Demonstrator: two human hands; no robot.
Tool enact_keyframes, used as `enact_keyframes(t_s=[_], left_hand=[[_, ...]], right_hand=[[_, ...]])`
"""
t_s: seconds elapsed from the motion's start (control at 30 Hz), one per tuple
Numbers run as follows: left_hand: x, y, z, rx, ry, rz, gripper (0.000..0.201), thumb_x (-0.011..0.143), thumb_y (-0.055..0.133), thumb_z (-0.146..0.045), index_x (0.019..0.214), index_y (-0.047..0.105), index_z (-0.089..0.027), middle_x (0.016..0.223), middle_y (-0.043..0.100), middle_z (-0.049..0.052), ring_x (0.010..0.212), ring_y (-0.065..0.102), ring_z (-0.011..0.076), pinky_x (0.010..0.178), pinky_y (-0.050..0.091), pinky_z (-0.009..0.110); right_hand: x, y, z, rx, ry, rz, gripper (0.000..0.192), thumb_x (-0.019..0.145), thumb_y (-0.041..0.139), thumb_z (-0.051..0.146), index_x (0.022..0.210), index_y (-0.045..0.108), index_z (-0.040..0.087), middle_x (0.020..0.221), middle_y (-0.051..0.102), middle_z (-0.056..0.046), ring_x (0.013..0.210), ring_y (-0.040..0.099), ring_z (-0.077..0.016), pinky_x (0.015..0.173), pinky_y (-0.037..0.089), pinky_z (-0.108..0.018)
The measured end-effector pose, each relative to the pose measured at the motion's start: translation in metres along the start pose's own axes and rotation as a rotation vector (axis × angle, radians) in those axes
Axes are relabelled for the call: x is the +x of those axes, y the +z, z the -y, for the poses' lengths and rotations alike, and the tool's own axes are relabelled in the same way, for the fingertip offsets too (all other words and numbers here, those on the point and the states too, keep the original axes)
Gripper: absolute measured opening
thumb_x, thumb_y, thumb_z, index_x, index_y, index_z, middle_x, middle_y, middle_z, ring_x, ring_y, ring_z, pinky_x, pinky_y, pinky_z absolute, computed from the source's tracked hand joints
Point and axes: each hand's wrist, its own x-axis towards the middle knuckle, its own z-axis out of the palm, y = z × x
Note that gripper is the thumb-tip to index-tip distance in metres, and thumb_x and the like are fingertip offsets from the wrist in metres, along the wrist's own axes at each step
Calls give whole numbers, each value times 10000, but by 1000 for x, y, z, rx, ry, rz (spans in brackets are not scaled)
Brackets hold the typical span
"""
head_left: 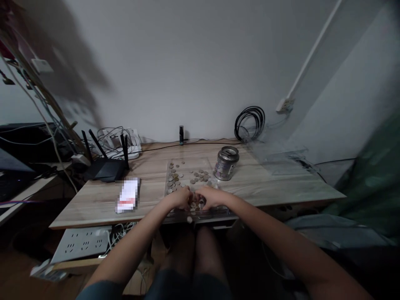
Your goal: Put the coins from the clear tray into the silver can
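Observation:
Both hands meet low over a clear plastic sheet or shallow tray (204,163) at the desk's front edge, where many coins (200,176) lie scattered. My left hand (183,197) is closed, fingers curled down beside the coins; whatever it pinches is hidden. Close by on the right, my right hand (210,196) bends its thumb and fingers around some coins. More coins spread along the left side of the sheet and between the wrists. A round metal tin (224,166) with a slot in its lid stands upright just beyond my right hand.
On the left of the wooden desk (150,171) are a black router (106,168) and a white paper or packet (128,195). A small dark bottle (181,135) stands by the wall. Coiled black cable (250,123) and a clear plastic box (278,156) occupy the back right.

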Motion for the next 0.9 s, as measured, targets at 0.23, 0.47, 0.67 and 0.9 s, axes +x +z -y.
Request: enact_keyframes(t_s=[0.23,0.47,0.67,0.9], left_hand=[[6,-2,4,22,-115,-16,492,469,724,-238,943,609,-176,1000,581,89,835,579,214,658,440,252],[1,10,13,-97,-92,-58,404,529,682,-273,914,600,-179,827,635,37,729,577,162,584,413,217],[-4,9,15,-128,-151,-108,360,555,660,-246,895,593,-149,811,630,50,734,570,165,611,416,227],[-71,63,-33,-528,-188,-531,185,752,476,-348,775,586,-201,777,564,88,848,534,209,818,402,344]], right_hand=[[-5,9,0,106,71,-8,439,517,700,169,937,571,165,702,543,32,582,445,-88,515,316,-189],[-3,5,3,48,4,39,257,540,662,131,793,619,151,755,577,-6,648,470,-105,541,328,-186],[0,0,6,50,51,150,222,573,583,86,782,634,142,653,588,2,560,472,-93,523,336,-190],[-2,-4,2,218,134,279,252,583,535,87,803,645,141,605,591,21,506,482,-87,500,359,-194]])
